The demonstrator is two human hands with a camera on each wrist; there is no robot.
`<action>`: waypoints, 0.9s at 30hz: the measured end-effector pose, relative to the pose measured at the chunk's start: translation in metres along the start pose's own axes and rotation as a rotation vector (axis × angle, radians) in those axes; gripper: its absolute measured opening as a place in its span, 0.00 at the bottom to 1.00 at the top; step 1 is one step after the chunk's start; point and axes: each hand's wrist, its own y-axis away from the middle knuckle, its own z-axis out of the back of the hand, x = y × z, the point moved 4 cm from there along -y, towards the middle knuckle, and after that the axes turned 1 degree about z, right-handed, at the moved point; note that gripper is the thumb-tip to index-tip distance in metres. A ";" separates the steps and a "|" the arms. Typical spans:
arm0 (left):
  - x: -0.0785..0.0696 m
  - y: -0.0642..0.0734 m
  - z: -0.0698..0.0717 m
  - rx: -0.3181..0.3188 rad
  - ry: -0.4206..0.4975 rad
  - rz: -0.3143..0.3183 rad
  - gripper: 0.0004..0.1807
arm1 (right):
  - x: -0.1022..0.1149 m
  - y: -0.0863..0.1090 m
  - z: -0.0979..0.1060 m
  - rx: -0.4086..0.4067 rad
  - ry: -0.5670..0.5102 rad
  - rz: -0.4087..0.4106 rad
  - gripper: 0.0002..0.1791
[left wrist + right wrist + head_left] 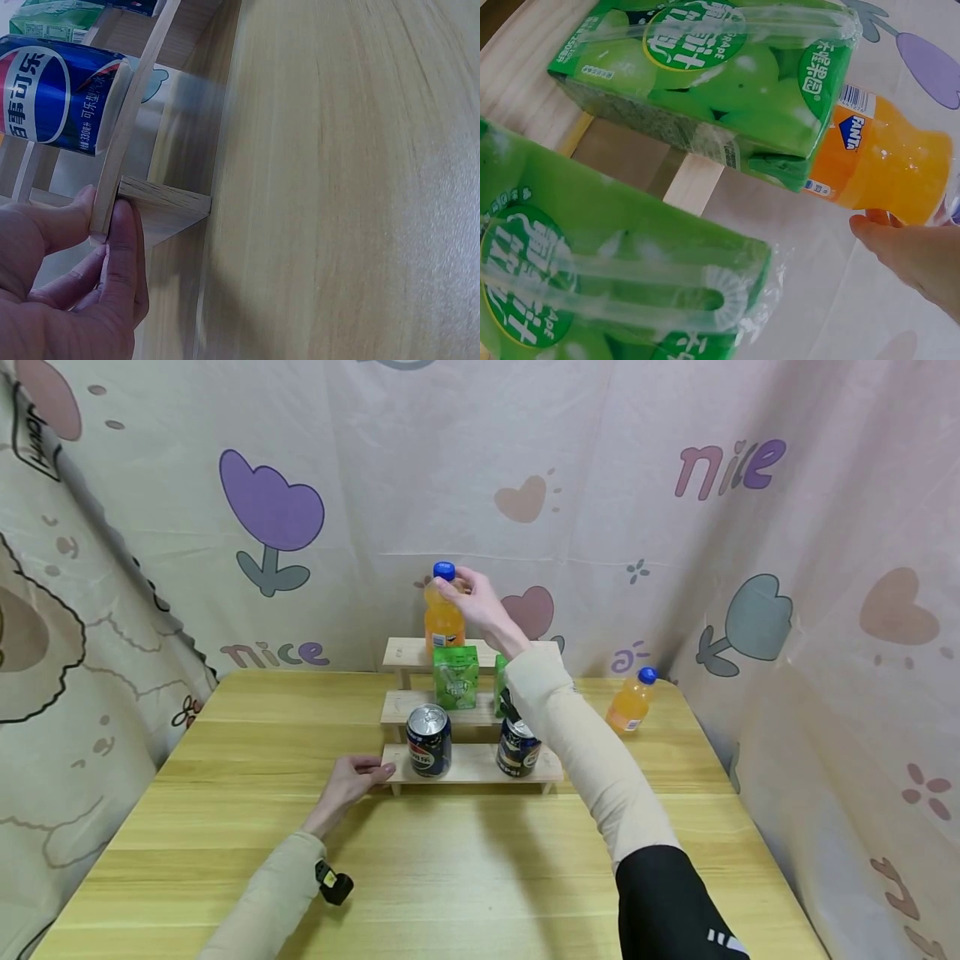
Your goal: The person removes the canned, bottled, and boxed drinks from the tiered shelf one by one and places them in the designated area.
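pinching an orange bottle (441, 625) below its blue cap (444, 570) with the right hand (480, 606), at the far top tier of a wooden stand (474, 763), behind a green carton (456, 678), pinching the stand's near left end with the left hand (351, 783), well apart from the bottle

A pale wooden table (427, 877) fills the view from the centre down to six o'clock, and its grain runs from side to side. Behind it, at twelve o'clock, hangs a light printed cloth (420, 460), slightly wrinkled. It bears a purple tulip (272, 514) at ten o'clock and the word "nice" (725, 477) at two. More printed cloth stands at nine (112, 735) and three. Soft shadows (517, 860) fall on the wood near six o'clock.
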 end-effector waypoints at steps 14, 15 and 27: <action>0.000 -0.001 0.002 -0.002 0.009 -0.006 0.24 | 0.005 -0.002 0.008 -0.025 -0.021 0.022 0.23; 0.000 -0.001 0.002 -0.002 0.009 -0.007 0.24 | 0.006 -0.001 0.010 -0.031 -0.044 0.022 0.23; 0.000 0.001 0.002 0.005 0.000 -0.004 0.27 | 0.017 0.019 0.058 -0.151 0.007 0.068 0.23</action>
